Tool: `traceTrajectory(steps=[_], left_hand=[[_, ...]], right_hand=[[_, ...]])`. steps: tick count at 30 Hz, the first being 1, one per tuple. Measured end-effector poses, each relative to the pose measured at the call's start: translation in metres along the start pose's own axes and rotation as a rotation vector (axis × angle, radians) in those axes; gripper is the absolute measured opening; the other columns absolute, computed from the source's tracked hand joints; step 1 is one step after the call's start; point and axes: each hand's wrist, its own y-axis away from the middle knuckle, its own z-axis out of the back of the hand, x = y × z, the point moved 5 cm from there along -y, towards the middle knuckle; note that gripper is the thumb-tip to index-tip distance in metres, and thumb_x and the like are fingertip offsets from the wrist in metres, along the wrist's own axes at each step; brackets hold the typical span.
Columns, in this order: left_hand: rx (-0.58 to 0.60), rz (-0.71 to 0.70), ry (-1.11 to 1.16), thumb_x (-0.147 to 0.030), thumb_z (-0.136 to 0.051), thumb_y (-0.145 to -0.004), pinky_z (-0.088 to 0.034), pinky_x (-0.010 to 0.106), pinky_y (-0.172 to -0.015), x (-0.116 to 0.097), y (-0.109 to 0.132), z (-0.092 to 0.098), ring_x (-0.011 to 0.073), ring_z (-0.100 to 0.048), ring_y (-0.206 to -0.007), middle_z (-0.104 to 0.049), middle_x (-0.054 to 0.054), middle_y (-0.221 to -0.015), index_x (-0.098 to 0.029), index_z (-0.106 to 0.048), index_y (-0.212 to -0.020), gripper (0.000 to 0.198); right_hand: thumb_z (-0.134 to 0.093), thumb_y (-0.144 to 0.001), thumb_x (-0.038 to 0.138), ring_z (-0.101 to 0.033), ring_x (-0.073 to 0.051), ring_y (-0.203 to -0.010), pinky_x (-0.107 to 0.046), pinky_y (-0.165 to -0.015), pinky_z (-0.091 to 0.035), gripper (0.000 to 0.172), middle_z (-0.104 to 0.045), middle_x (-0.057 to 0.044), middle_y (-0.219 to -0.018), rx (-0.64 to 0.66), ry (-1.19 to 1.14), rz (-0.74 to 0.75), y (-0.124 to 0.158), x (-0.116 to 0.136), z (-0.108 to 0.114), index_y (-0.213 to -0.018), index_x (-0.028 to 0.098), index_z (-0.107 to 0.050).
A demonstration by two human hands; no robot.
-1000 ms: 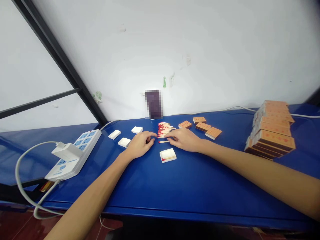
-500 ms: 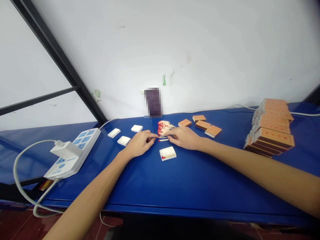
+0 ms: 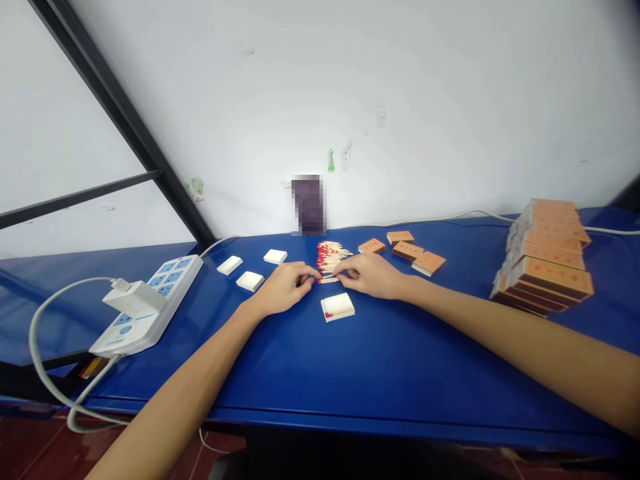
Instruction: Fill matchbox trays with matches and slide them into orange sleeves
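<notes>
A pile of red-tipped matches [image 3: 331,256] lies on the blue table [image 3: 350,373] near the wall. My left hand [image 3: 285,287] and my right hand [image 3: 373,275] meet at the pile's near edge, fingertips pinched on a few loose matches [image 3: 327,279] between them. Just in front of the hands sits an open white matchbox tray [image 3: 338,307] with a match or two in it. Three empty white trays [image 3: 250,281] lie to the left of my left hand.
Orange matchbox sleeves [image 3: 407,251] are scattered right of the pile. A tall stack of orange matchboxes [image 3: 547,257] stands at the far right. A white power strip [image 3: 150,303] with a plugged charger and cables lies at the left. A black metal frame leans on the wall.
Both hands have closed in slightly on the loose matches at the pile's edge. Nothing else has moved.
</notes>
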Motion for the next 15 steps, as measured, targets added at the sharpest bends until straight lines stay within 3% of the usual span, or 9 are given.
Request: traceTrajectory(steps=[6,15], left_hand=[[-0.001,0.043,0.006,-0.024,-0.051,-0.092,-0.036,0.025,-0.062,0.0014,-0.0013,-0.0022,0.0119,-0.048,-0.058,-0.054,-0.002,-0.064,-0.018,-0.070,-0.106,0.025],[-0.057,0.082,-0.036,-0.023,-0.054,-0.089,-0.034,0.025,-0.058,-0.0019,-0.0015,-0.0023,0.0118,-0.048,-0.056,-0.053,-0.003,-0.060,-0.019,-0.071,-0.099,0.020]], right_hand=[[-0.057,-0.087,0.020,-0.045,-0.009,-0.053,-0.023,-0.059,-0.029,0.023,-0.057,0.004,-0.061,0.001,-0.015,-0.055,-0.0001,-0.0014,0.0005,-0.102,0.019,-0.074],[-0.058,-0.085,0.018,-0.046,-0.010,-0.053,-0.024,-0.059,-0.030,0.019,-0.061,0.002,-0.062,0.009,-0.004,-0.028,-0.0002,0.0011,0.0022,-0.092,0.019,-0.076]])
